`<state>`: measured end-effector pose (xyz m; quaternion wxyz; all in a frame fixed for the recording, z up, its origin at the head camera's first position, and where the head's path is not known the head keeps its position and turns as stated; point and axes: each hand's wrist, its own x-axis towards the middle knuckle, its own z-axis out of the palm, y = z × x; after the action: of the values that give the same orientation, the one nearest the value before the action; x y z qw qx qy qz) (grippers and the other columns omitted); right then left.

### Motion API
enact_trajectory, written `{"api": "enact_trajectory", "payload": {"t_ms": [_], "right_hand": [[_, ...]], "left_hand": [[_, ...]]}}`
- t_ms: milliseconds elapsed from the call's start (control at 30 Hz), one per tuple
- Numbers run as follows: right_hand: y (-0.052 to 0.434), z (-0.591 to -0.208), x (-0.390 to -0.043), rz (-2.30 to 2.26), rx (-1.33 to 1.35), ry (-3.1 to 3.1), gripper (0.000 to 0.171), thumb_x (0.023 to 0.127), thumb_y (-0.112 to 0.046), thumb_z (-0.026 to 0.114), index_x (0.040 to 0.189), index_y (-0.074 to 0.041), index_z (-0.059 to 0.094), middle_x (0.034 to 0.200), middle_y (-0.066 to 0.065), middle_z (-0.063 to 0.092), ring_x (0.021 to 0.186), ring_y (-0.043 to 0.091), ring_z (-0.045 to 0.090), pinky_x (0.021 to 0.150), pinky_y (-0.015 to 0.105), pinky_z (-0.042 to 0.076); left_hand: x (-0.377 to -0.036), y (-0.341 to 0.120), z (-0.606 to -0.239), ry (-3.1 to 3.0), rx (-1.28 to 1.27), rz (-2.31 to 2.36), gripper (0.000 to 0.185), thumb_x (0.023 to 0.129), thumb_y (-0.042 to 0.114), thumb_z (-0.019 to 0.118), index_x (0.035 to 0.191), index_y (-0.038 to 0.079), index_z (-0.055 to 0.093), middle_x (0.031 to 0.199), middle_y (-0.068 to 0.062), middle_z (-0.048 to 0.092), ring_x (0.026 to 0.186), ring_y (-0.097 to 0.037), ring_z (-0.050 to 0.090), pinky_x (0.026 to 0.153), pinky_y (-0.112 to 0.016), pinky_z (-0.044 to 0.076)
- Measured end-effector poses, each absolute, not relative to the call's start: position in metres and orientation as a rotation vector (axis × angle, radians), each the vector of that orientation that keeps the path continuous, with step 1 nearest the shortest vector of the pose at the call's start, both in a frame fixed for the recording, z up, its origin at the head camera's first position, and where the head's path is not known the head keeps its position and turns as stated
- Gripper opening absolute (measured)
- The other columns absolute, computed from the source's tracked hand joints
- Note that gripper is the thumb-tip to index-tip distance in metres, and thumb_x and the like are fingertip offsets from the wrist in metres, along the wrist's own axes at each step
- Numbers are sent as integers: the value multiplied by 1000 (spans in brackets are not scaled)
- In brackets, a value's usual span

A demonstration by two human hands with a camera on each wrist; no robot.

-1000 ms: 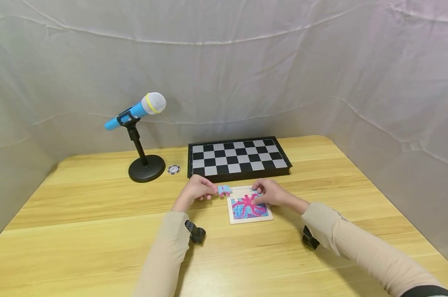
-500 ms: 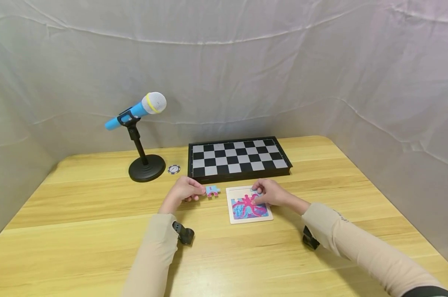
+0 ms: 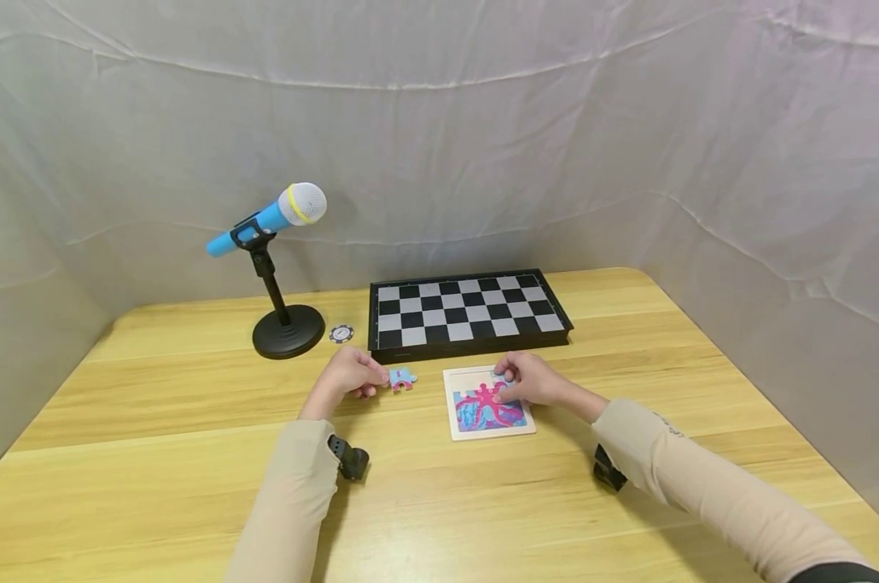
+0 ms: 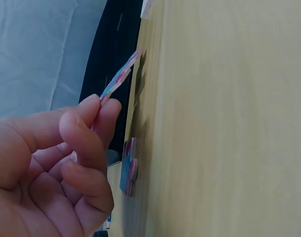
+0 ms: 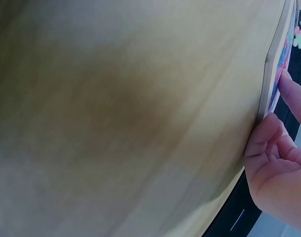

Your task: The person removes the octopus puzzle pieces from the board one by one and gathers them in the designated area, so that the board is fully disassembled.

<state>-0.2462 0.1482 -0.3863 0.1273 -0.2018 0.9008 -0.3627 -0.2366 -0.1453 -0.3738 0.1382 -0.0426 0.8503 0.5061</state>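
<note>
A puzzle board (image 3: 489, 402) with a pink octopus picture lies on the wooden table (image 3: 192, 486). My right hand (image 3: 508, 382) rests on its far right part. In the right wrist view, the right hand (image 5: 279, 123) has its curled fingers against the puzzle board's (image 5: 276, 69) edge. My left hand (image 3: 377, 379) is left of the board and pinches a blue and pink puzzle piece (image 3: 402, 378). In the left wrist view, the left hand (image 4: 102, 101) holds that puzzle piece (image 4: 119, 79) tilted just above the table. A second piece (image 4: 129, 166) lies flat by the fingers.
A folded chessboard (image 3: 469, 312) sits just behind the puzzle. Further left stand a blue microphone (image 3: 279, 219) on a black round-based stand and a poker chip (image 3: 341, 333). Grey fabric walls close in the table on three sides.
My left hand has carried the puzzle piece leftward, away from the board's top left corner. The right hand has stayed on the board.
</note>
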Motion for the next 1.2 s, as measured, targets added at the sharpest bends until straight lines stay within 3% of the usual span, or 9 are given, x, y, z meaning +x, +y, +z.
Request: {"api": "enact_trajectory", "payload": {"t_ms": [533, 900, 1200], "right_hand": [[149, -385, -245, -1046, -579, 2623, 31, 72, -3, 72, 96, 3, 54, 75, 6, 45, 65, 14, 39, 48, 20, 34], [147, -384, -245, -1044, -575, 2617, 34, 72, -4, 72, 99, 4, 53, 75, 6, 44, 58, 13, 38, 44, 20, 34], [148, -385, -245, -1022, -590, 2628, 36, 72, -5, 73, 101, 5, 54, 74, 5, 44, 63, 14, 39, 48, 20, 34]], "left_hand": [[-236, -142, -371, 2589, -231, 1271, 7, 76, 2, 67, 71, -2, 64, 56, -6, 58, 42, -10, 47, 42, -19, 35], [-236, -144, -368, 2572, -237, 1318, 5, 77, 1, 64, 74, -3, 64, 62, -8, 60, 45, -13, 49, 46, -23, 42], [-236, -139, -365, 2567, -203, 1348, 7, 79, 2, 64, 80, -5, 64, 63, -9, 60, 46, -13, 48, 47, -25, 45]]}}
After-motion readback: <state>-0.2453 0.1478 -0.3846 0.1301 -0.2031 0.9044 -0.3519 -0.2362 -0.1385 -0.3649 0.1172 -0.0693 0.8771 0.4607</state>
